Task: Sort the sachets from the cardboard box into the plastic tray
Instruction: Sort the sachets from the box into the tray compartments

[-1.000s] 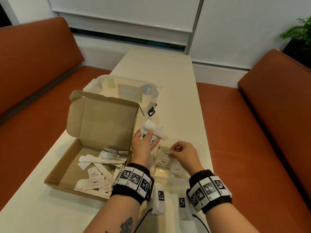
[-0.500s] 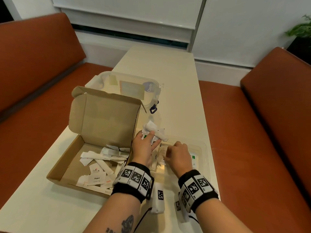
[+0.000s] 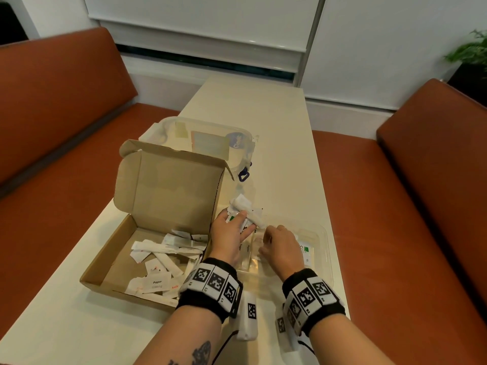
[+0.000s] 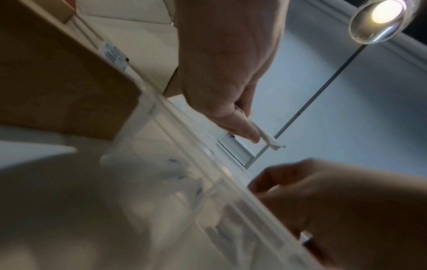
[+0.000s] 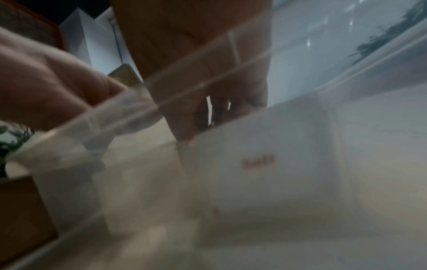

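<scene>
The open cardboard box [image 3: 100, 262] lies at the left with several white sachets [image 3: 158, 259] in it. Touching its right side is the clear plastic tray [image 3: 326, 248]. My left hand [image 3: 241, 219] hovers over the tray's far left corner and grips a bundle of sachets [image 3: 243, 204], with the thumb pressed on them [image 4: 268, 138]. My right hand [image 3: 264, 242] reaches down inside the tray with curled fingers. Its fingertips [image 5: 184, 118] pinch the top edge of a white salt sachet [image 5: 265, 164] that stands in a compartment. Other sachets lie blurred in the tray.
A clear lidded container [image 3: 210, 138] stands behind the box's raised flap [image 3: 168, 185]. The pale table [image 3: 276, 154] runs away between two orange benches [image 3: 395, 233]. A potted plant [image 3: 471, 54] is at the far right. White wrist-camera units [image 3: 249, 317] hang below both wrists.
My right hand has moved from above the tray down and left into it with a sachet. The left hand has kept its bundle almost in place.
</scene>
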A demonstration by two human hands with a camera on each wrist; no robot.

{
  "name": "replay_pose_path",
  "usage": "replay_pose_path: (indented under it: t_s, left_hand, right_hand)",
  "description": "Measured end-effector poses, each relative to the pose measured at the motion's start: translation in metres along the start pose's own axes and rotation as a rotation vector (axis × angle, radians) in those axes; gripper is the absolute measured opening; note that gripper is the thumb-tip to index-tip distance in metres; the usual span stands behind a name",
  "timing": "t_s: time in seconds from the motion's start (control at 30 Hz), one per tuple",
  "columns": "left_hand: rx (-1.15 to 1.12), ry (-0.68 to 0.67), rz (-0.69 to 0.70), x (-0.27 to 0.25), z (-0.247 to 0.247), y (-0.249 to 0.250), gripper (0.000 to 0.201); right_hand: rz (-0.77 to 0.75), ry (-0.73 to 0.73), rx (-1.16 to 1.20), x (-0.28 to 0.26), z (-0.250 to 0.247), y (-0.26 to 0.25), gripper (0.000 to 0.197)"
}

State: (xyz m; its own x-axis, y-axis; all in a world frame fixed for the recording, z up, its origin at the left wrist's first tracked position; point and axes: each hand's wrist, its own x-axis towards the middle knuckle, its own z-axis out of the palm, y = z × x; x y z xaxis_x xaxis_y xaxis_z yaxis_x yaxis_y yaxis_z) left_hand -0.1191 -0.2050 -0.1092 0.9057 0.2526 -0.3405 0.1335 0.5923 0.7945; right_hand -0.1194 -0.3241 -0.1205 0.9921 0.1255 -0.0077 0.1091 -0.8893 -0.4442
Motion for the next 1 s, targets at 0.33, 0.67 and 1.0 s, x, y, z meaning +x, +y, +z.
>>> replay_pose_path:
  t_s: [0.33, 0.67, 1.0]
  left_hand:
    - [0.071, -0.086, -0.021, -0.006, 0.005, 0.000, 0.025]
    - [0.027, -0.162, -0.081, -0.013, 0.008, 0.003, 0.023]
    - [-0.022, -0.248, -0.127, -0.017, 0.017, 0.001, 0.024]
  right_hand:
    - [-0.189, 0.117, 0.136, 0.009, -0.026, -0.016, 0.026]
    - [-0.047, 0.104, 0.371, 0.005, -0.039, -0.016, 0.018]
    - [0.137, 0.025, 0.824, 0.001, -0.053, -0.005, 0.013]
